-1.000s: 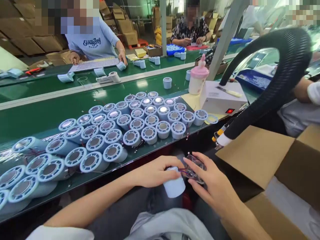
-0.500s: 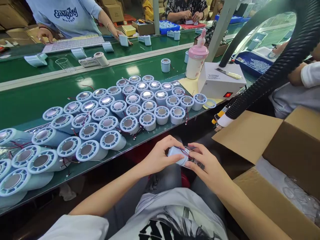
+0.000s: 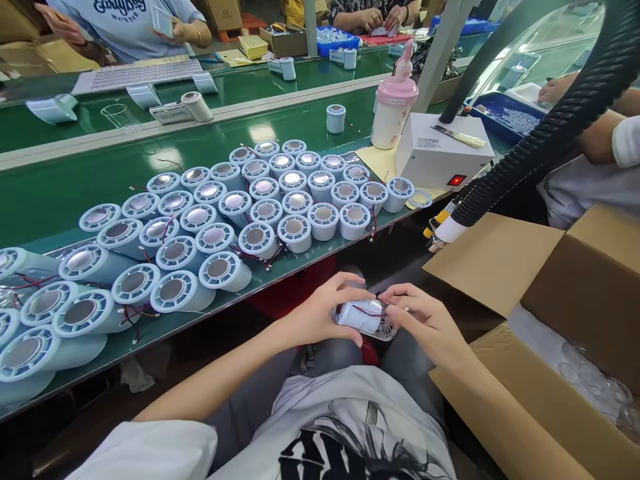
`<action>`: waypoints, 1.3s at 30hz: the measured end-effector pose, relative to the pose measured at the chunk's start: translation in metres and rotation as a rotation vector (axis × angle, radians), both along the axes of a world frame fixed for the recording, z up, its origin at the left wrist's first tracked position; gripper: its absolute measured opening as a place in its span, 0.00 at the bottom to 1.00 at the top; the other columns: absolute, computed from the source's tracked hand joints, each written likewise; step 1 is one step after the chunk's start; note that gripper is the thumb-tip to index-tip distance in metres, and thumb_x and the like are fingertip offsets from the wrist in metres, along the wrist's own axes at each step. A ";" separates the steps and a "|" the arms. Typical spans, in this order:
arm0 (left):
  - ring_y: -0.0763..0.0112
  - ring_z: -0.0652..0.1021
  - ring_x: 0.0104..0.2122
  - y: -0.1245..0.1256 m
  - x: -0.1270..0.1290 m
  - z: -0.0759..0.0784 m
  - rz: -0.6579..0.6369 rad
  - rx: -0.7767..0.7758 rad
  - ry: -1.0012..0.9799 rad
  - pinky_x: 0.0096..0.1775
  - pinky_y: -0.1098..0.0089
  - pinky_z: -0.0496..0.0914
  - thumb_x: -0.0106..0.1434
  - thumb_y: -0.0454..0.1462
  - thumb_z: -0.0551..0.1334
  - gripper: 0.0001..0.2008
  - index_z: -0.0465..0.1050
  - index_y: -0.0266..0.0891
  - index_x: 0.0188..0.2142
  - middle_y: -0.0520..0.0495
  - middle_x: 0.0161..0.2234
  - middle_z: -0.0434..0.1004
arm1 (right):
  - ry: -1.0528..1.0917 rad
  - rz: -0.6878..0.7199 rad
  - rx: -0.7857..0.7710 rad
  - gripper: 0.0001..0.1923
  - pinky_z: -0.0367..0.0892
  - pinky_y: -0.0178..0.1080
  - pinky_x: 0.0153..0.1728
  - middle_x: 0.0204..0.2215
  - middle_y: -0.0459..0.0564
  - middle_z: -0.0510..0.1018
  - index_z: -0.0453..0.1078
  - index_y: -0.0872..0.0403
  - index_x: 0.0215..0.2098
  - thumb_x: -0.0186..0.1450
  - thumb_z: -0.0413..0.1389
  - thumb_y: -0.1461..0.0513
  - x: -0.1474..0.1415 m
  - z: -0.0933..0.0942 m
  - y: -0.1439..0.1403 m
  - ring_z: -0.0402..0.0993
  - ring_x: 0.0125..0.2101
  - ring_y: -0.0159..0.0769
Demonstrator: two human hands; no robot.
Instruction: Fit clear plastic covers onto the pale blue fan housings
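pale blue cylinder (image 3: 361, 316) is held over the lap, long axis lying left-right. left hand (image 3: 320, 313) is clamped on its body; right hand (image 3: 425, 323) is closed on the clear end cap (image 3: 385, 327).

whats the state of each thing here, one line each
left hand: grip closed on pale blue cylinder
right hand: pressing clear cap onto cylinder end
white box: switch lit red
cardboard box: flaps open
blue cylinders on belt: standing upright
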State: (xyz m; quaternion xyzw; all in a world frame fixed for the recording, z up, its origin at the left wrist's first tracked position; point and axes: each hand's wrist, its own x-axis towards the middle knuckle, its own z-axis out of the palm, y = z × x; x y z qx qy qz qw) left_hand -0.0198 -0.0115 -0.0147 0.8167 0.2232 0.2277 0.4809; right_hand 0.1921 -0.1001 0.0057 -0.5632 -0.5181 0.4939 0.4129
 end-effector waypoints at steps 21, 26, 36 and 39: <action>0.55 0.71 0.59 -0.016 0.000 0.024 -0.083 -0.589 -0.234 0.54 0.60 0.71 0.52 0.35 0.73 0.37 0.66 0.48 0.60 0.41 0.63 0.65 | -0.015 0.126 0.153 0.22 0.75 0.41 0.50 0.53 0.46 0.76 0.71 0.43 0.49 0.59 0.67 0.65 0.011 0.006 -0.017 0.76 0.51 0.42; 0.54 0.71 0.58 -0.018 -0.007 0.026 -0.087 -0.498 -0.194 0.55 0.58 0.71 0.51 0.36 0.74 0.39 0.65 0.48 0.61 0.39 0.61 0.67 | 0.058 0.156 0.088 0.23 0.75 0.38 0.51 0.48 0.44 0.76 0.70 0.42 0.49 0.58 0.68 0.64 0.009 0.010 -0.015 0.76 0.48 0.37; 0.56 0.74 0.56 -0.020 -0.012 0.024 -0.066 -0.435 -0.160 0.52 0.61 0.73 0.52 0.37 0.74 0.40 0.63 0.49 0.62 0.40 0.58 0.70 | 0.138 0.152 -0.069 0.23 0.77 0.44 0.47 0.50 0.50 0.75 0.68 0.47 0.50 0.58 0.68 0.59 0.006 0.016 -0.014 0.75 0.48 0.43; 0.53 0.68 0.61 -0.019 -0.011 0.025 -0.062 -0.388 -0.183 0.54 0.60 0.72 0.50 0.37 0.74 0.39 0.65 0.49 0.61 0.41 0.61 0.67 | 0.186 0.144 -0.115 0.23 0.78 0.42 0.43 0.48 0.51 0.76 0.68 0.47 0.49 0.58 0.68 0.57 0.005 0.015 -0.013 0.77 0.44 0.42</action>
